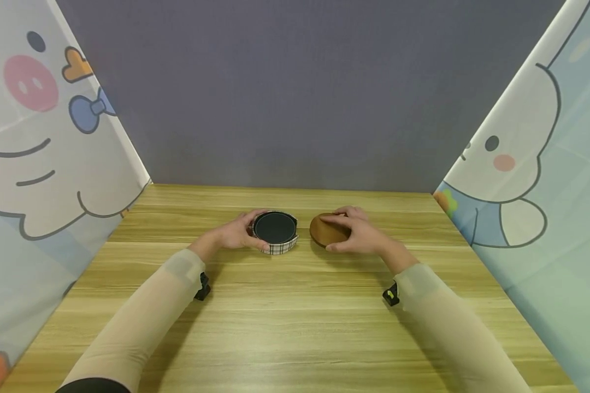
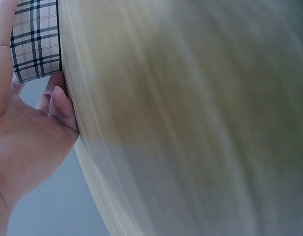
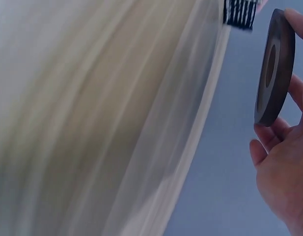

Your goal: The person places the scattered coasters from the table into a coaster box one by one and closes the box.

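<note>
round holder (image 1: 275,233) sits mid-table (image 1: 295,327), left hand (image 1: 236,234) on its left side; disc (image 1: 326,229) just right, under right hand (image 1: 361,232)

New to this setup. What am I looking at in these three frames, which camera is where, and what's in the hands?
No robot here: a person works with two bare hands, wearing three cameras. The wide picture comes from a head camera looking down at a wooden table walled by a grey backdrop and cartoon curtains. The other two come from cameras strapped to the wrists, so the table looks tilted and blurred.

The left hand grips a round plaid coaster holder standing on the table, with a black disc on top; the left wrist view shows its plaid side.

The right hand holds a brown round wooden coaster. The right wrist view shows it pinched at the rim, lifted clear of the table.
</note>
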### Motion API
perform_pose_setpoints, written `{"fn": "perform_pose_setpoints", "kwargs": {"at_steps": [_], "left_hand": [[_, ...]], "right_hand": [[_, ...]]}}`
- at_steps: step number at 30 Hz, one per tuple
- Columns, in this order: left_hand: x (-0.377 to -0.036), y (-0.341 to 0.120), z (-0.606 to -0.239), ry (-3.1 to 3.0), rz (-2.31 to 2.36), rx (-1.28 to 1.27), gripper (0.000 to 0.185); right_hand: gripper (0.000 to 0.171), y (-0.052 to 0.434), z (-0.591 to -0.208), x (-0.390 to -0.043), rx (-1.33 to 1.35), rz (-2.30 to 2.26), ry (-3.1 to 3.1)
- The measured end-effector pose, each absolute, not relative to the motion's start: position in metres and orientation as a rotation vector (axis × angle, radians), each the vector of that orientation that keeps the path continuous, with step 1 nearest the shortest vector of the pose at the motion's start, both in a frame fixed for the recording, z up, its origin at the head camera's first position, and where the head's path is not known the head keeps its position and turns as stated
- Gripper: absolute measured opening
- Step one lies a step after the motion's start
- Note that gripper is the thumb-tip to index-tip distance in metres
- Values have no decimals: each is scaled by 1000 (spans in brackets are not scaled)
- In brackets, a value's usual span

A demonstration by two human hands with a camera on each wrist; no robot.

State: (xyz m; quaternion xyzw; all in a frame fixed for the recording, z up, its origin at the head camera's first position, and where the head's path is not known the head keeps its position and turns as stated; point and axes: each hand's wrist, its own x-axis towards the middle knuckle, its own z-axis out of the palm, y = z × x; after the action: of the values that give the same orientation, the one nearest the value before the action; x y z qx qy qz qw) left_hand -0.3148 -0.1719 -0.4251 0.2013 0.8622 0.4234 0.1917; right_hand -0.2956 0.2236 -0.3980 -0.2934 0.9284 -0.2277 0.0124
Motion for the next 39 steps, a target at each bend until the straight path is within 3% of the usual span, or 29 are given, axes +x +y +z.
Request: {"fn": "perform_pose_setpoints", "kwargs": {"at_steps": [20,39], "left_hand": [[-315,-173,-428,2394,1151,557,117],[-317,-174,-426,2432,1123,601,117]], "right_hand": [[79,115,-407,-314,-1036,-674,2800],[80,92,-412,-321,-959,-631,2784]]}}
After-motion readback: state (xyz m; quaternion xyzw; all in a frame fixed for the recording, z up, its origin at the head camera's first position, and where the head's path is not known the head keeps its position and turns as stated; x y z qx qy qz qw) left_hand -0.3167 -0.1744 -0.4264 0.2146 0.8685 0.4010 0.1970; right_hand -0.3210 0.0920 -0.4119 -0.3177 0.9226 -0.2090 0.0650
